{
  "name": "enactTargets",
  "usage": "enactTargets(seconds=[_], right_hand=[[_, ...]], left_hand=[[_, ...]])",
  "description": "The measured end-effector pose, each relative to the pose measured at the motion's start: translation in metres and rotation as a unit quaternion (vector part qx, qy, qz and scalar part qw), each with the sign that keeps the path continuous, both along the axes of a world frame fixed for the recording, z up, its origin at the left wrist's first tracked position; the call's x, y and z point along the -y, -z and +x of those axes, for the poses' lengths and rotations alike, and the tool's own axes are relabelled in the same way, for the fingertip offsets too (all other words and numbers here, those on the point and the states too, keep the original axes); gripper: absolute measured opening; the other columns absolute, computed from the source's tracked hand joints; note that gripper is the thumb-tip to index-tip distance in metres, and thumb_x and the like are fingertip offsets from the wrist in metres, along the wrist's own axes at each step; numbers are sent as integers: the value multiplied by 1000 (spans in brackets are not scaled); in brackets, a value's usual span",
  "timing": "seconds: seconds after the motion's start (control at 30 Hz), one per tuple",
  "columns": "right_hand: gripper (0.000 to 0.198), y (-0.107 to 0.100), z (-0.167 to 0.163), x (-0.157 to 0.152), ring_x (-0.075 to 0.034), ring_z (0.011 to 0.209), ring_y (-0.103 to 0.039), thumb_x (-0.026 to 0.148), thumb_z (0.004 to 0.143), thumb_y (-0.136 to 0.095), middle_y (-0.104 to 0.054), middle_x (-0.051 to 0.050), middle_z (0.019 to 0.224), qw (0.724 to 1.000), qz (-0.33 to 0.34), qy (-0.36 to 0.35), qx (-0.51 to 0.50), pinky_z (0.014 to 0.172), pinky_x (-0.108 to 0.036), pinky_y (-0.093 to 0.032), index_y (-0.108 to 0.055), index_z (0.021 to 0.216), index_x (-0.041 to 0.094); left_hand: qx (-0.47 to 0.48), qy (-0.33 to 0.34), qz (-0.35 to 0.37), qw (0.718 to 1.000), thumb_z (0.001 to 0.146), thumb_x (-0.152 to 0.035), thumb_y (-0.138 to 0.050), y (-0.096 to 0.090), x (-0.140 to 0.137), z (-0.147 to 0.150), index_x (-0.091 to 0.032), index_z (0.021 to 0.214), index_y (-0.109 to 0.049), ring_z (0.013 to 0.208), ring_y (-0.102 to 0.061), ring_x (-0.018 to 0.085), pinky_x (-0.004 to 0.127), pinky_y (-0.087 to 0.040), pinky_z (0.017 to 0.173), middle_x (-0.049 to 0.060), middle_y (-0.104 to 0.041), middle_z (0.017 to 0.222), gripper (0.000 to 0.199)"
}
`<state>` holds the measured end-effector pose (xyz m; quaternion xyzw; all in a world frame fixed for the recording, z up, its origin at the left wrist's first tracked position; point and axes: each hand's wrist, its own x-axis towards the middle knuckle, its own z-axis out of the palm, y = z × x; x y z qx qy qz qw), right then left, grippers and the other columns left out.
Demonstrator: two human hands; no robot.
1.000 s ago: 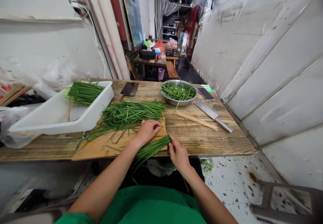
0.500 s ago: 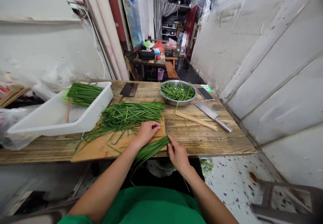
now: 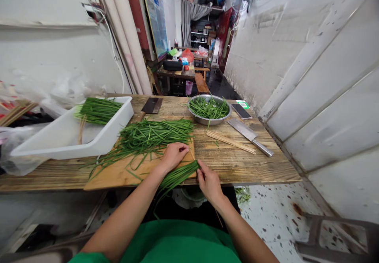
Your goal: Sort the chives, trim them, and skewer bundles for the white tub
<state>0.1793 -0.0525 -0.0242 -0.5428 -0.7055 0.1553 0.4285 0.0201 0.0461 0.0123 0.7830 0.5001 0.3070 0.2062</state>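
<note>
Even ends first, light pressure after

At lower centre of the frame, a slim bundle of long, flat green leaves (image 3: 179, 175) slants across the front right corner of the tan wooden board (image 3: 109, 176), its gathered end to the right, its loose ends trailing down-left past the edge.

The right hand (image 3: 209, 182) is half curled, forefinger against the gathered end, thumb bent below; how firmly it grips, I cannot tell. The left hand (image 3: 175, 155) lies just above the bundle, fingers folded toward the thumb; whether they pinch anything is hidden. A thin, pale wooden stick (image 3: 219, 217) shows below the right hand.

To do this well, I would keep the leaf ends level, press only enough to stop them sliding, since they probably bruise easily, and keep fingertips out of the stick's line. Propping the trailing leaves should lessen the drag.
</note>
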Motion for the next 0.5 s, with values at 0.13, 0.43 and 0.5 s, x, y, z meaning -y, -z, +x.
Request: enactTargets(seconds=[0.13, 0.43, 0.5], right_hand=[[37, -1, 0, 0, -21, 80, -65, 17, 82, -40, -66, -13, 98, 1000, 0, -2, -1, 70, -31, -52, -54, 115, 11], [41, -2, -2, -1, -17, 66, -65, 18, 83, -38, -68, -7, 83, 1000, -27, 2, -6, 63, -27, -51, -44, 124, 13], [43, -2, -2, -2, -17, 64, -64, 18, 84, -37, -68, -7, 83, 1000, -31, 5, -4, 62, -27, -51, -42, 126, 14]], left_hand=[[-12, 2, 12, 1000, 74, -26, -53, 1, 0, 0, -18, 79, -66, 76, -58, 16, 28, -42, 74, 2, -66, 81, 16], [-61, 92, 31, 993, 76, -23, -54, -22, 18, 3, -21, 77, -67, 84, -56, 16, 31, -34, 81, 2, -66, 83, 13], [-89, 155, 26, 984, 79, -22, -50, -29, 27, 4, -22, 79, -67, 85, -55, 16, 30, -32, 81, 2, -66, 85, 16]])
